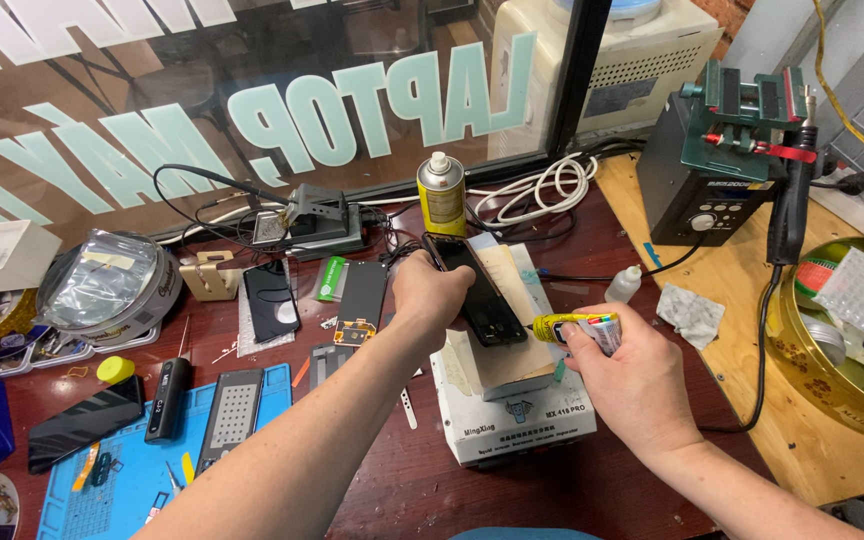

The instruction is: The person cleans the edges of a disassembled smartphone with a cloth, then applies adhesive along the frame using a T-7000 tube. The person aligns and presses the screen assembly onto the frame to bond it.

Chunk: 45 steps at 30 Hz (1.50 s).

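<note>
Both hands are busy: left hand [432,290] pins the phone [474,290], right hand [627,375] grips a glue tube [574,327]; over-squeezing could smear glue.

A dark red bench [592,480] is carrying a white heating box [512,415], a blue mat [117,470], a yellow spray can [442,195], a small white bottle [623,285], coiled white cable [542,185] and a soldering stand [317,225]. Beside it, a plywood top [742,380] is bearing a black station [697,195] and a gold tin [847,335].
</note>
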Each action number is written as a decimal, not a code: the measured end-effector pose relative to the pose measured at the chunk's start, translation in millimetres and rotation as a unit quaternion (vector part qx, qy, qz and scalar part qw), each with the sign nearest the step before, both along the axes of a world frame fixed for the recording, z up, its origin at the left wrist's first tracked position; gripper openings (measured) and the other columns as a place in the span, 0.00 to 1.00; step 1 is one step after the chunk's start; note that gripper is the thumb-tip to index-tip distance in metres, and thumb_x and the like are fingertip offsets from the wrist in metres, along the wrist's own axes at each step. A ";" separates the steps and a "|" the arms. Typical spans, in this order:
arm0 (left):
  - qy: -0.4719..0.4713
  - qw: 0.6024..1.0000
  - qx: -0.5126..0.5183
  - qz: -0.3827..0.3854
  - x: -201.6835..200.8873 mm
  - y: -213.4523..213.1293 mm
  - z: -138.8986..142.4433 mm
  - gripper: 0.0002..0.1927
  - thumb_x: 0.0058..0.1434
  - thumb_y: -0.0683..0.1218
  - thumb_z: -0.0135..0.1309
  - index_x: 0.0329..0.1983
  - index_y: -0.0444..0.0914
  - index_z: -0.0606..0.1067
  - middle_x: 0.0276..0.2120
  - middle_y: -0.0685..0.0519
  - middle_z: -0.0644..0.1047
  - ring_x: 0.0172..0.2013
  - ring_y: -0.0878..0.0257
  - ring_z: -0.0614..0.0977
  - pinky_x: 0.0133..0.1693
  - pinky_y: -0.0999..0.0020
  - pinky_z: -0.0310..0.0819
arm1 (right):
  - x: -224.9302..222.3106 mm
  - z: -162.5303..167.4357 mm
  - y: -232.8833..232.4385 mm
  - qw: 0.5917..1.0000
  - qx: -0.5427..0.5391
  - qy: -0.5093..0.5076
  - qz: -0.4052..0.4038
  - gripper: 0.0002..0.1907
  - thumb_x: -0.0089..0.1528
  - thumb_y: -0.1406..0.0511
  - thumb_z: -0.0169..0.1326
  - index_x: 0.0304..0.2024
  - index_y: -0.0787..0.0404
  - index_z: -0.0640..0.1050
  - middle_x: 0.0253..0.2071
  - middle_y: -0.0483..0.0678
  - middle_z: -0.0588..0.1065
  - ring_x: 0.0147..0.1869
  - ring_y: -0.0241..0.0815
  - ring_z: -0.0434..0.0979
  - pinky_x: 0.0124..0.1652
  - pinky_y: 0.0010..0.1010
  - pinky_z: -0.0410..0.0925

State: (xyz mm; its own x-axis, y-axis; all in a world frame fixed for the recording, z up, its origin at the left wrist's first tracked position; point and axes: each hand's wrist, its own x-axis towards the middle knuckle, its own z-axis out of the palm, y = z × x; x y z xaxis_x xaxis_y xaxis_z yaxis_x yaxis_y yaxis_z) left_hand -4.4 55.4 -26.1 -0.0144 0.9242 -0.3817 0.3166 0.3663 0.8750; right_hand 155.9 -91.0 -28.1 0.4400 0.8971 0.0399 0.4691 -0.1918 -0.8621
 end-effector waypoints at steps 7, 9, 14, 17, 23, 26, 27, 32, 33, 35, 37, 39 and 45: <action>0.003 1.000 0.000 -0.001 0.5 0.1 -0.4 0.14 0.53 0.41 0.59 0.42 0.32 0.76 0.36 0.45 0.83 0.28 0.57 0.86 0.22 0.64 0.82 | 1.7 8.2 1.7 0.999 0.001 -0.033 0.006 0.08 0.61 0.64 0.59 0.38 0.63 0.81 0.27 0.49 0.84 0.31 0.36 0.87 0.31 0.30 0.77; 0.005 1.000 0.002 -0.001 0.8 0.6 -0.3 0.14 0.53 0.41 0.59 0.42 0.32 0.76 0.36 0.45 0.83 0.28 0.57 0.86 0.22 0.64 0.82 | 2.9 12.8 4.5 0.999 0.005 -0.042 0.014 0.08 0.60 0.64 0.60 0.37 0.62 0.81 0.26 0.49 0.84 0.30 0.37 0.87 0.32 0.31 0.76; 0.003 1.000 -0.004 -0.001 0.2 0.4 0.0 0.14 0.53 0.41 0.59 0.42 0.32 0.75 0.37 0.45 0.83 0.28 0.56 0.86 0.22 0.63 0.82 | 8.1 29.3 19.5 0.987 -0.084 -0.132 0.030 0.10 0.59 0.62 0.60 0.36 0.64 0.80 0.25 0.52 0.83 0.29 0.43 0.85 0.34 0.34 0.75; -0.003 1.000 -0.005 0.000 -0.1 0.2 0.4 0.14 0.53 0.41 0.59 0.43 0.32 0.75 0.37 0.45 0.82 0.29 0.56 0.86 0.23 0.63 0.82 | 10.2 40.0 33.3 0.983 -0.145 -0.102 0.041 0.13 0.62 0.61 0.59 0.34 0.66 0.79 0.25 0.53 0.83 0.30 0.43 0.87 0.33 0.33 0.77; -0.005 1.000 -0.004 0.000 0.0 -1.7 3.1 0.14 0.53 0.41 0.59 0.43 0.32 0.75 0.37 0.45 0.83 0.29 0.56 0.86 0.23 0.63 0.82 | 14.9 58.8 66.8 0.970 -0.226 -0.026 0.089 0.11 0.60 0.66 0.57 0.38 0.71 0.81 0.31 0.56 0.84 0.32 0.43 0.88 0.30 0.33 0.80; 0.002 1.000 -0.008 0.001 -0.4 -1.2 3.3 0.14 0.54 0.41 0.59 0.43 0.32 0.75 0.37 0.45 0.83 0.29 0.56 0.86 0.23 0.63 0.82 | 18.1 60.4 83.5 0.958 -0.271 0.028 0.089 0.12 0.61 0.67 0.58 0.42 0.72 0.81 0.36 0.59 0.84 0.33 0.46 0.87 0.30 0.34 0.79; 0.005 1.000 -0.010 0.000 0.2 -0.9 2.5 0.14 0.54 0.41 0.59 0.43 0.32 0.75 0.37 0.45 0.83 0.28 0.56 0.87 0.23 0.63 0.82 | 19.8 59.3 88.0 0.955 -0.280 0.047 0.087 0.12 0.60 0.68 0.58 0.43 0.72 0.80 0.37 0.60 0.84 0.33 0.47 0.87 0.30 0.35 0.79; -0.019 1.000 -0.014 0.002 0.8 1.9 -8.0 0.13 0.55 0.41 0.59 0.43 0.32 0.75 0.36 0.45 0.83 0.27 0.57 0.86 0.23 0.62 0.82 | 40.0 49.6 106.7 0.932 -0.326 0.136 0.087 0.15 0.62 0.69 0.57 0.48 0.74 0.78 0.43 0.63 0.83 0.37 0.52 0.86 0.34 0.36 0.79; -0.032 0.999 -0.015 0.004 -0.8 3.1 -10.3 0.13 0.55 0.41 0.59 0.43 0.32 0.75 0.36 0.45 0.83 0.26 0.58 0.85 0.23 0.62 0.82 | 47.9 47.6 109.0 0.924 -0.330 0.174 0.083 0.15 0.63 0.69 0.57 0.49 0.74 0.76 0.44 0.64 0.82 0.39 0.54 0.86 0.35 0.37 0.79; -0.147 0.987 -0.024 0.054 -9.4 7.8 -13.5 0.13 0.58 0.41 0.59 0.45 0.34 0.73 0.37 0.45 0.80 0.27 0.56 0.83 0.26 0.61 0.84 | 70.2 45.5 108.3 0.926 -0.209 0.306 0.074 0.16 0.63 0.67 0.54 0.50 0.73 0.75 0.45 0.62 0.81 0.42 0.53 0.85 0.39 0.36 0.79; -0.234 0.967 -0.036 0.097 -18.2 14.2 -14.5 0.13 0.61 0.41 0.58 0.46 0.36 0.72 0.39 0.47 0.79 0.30 0.56 0.83 0.29 0.62 0.85 | 88.0 40.5 106.5 0.902 -0.115 0.414 0.045 0.16 0.64 0.66 0.52 0.51 0.72 0.75 0.47 0.60 0.80 0.46 0.51 0.84 0.43 0.34 0.78; -0.292 0.944 -0.047 0.144 -27.3 18.8 -14.7 0.12 0.62 0.40 0.56 0.47 0.38 0.70 0.41 0.50 0.79 0.34 0.59 0.84 0.33 0.64 0.86 | 94.1 31.1 103.6 0.864 -0.055 0.500 0.010 0.14 0.66 0.66 0.51 0.50 0.70 0.74 0.48 0.58 0.80 0.50 0.49 0.83 0.48 0.32 0.77; -0.297 0.925 -0.045 0.234 -15.0 2.3 -23.8 0.09 0.61 0.36 0.56 0.44 0.27 0.74 0.40 0.45 0.81 0.36 0.56 0.85 0.37 0.66 0.88 | 42.0 -5.8 94.5 0.902 0.038 0.429 -0.014 0.13 0.61 0.68 0.56 0.47 0.68 0.73 0.44 0.55 0.79 0.45 0.49 0.84 0.42 0.36 0.80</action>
State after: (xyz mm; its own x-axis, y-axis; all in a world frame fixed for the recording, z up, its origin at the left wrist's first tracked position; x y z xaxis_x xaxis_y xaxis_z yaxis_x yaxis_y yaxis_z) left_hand -19.4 57.6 -49.9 -0.1672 0.8344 -0.5251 -0.4218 0.4209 0.8031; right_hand 197.9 3.5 -33.9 0.3600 0.8946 -0.2648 -0.3812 -0.1180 -0.9169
